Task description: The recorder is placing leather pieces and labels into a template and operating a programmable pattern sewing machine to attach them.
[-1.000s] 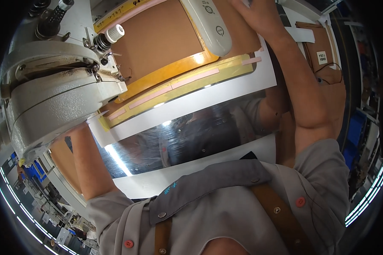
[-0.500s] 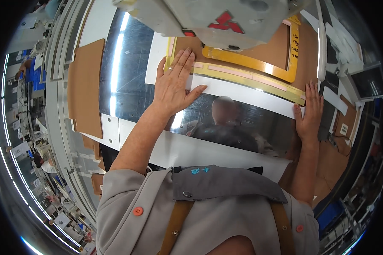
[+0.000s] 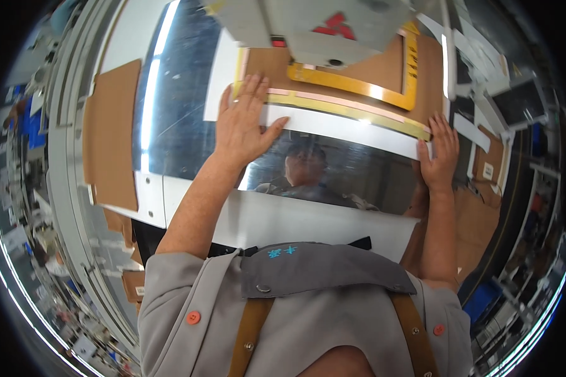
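My left hand (image 3: pixel 242 122) lies flat with its fingers stretched over the near-left corner of a brown board (image 3: pixel 271 66). The board's border carries yellow and pink strips (image 3: pixel 339 102). At the board's near-right corner rests my right hand (image 3: pixel 439 154), fingers extended and thumb apart. A white sheet (image 3: pixel 339 133) shows beneath the board's near edge, and my left palm partly covers it. On top of the board sits a yellow clamp frame (image 3: pixel 365 90), partly hidden under a pale machine head (image 3: pixel 339 38). Neither hand grasps anything.
A shiny metal plate (image 3: pixel 358 168) forms the bed and mirrors the lights. Brown cardboard (image 3: pixel 113 132) lies at the left, near a long rail (image 3: pixel 69 157). A screen (image 3: pixel 516 103) and cut pale pieces (image 3: pixel 471 132) are at the right. Another white sheet (image 3: pixel 308 223) hangs in front of me.
The whole view has shifted, so the machine, board and hands appear farther left. Both hands stay on the board's near corners, with fingers still stretched out.
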The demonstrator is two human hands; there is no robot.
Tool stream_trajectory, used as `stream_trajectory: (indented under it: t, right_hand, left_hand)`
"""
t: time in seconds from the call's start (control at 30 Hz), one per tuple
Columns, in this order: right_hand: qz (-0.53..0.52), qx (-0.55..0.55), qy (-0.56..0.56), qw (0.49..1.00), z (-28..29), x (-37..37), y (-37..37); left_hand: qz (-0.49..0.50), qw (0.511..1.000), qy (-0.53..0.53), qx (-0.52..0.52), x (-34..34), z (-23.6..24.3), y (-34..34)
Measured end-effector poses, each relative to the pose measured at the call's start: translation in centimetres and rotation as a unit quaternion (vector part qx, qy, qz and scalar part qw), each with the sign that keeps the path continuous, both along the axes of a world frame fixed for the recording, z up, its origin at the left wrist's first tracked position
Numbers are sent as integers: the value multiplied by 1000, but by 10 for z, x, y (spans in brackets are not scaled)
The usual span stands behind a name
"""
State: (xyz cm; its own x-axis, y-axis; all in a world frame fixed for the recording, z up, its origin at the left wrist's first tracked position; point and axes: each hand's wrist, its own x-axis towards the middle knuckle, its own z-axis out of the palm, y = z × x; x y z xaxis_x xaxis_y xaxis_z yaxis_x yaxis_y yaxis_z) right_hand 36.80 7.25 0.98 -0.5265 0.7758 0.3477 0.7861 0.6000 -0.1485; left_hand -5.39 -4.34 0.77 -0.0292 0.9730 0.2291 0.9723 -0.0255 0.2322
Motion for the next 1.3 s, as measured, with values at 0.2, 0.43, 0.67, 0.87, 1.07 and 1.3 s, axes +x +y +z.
stream_trajectory:
  t: [0.2, 0.43, 0.67, 0.87, 1.07, 1.3]
  right_hand:
    - [-24, -38, -8, 999, 2, -9, -17]
    - [-64, -27, 8, 998, -3, 1, -27]
    - [-79, -22, -1, 997, -5, 0, -29]
    - [-84, -24, 28, 996, -7, 2, -30]
    - [-72, -10, -29, 997, -4, -5, -27]
    - [-77, -10, -32, 996, -10, 1, -23]
  left_hand:
    - [-14, 999, 18, -28, -10, -1, -13]
    - [-9, 999, 32, -43, -7, -1, -7]
    - [-18, 999, 29, -32, -6, -3, -6]
    - [-2, 998, 46, -54, -5, 0, -6]
    - [-14, 999, 27, -26, -8, -5, -5]
    - [-1, 998, 47, -52, -5, -5, -5]
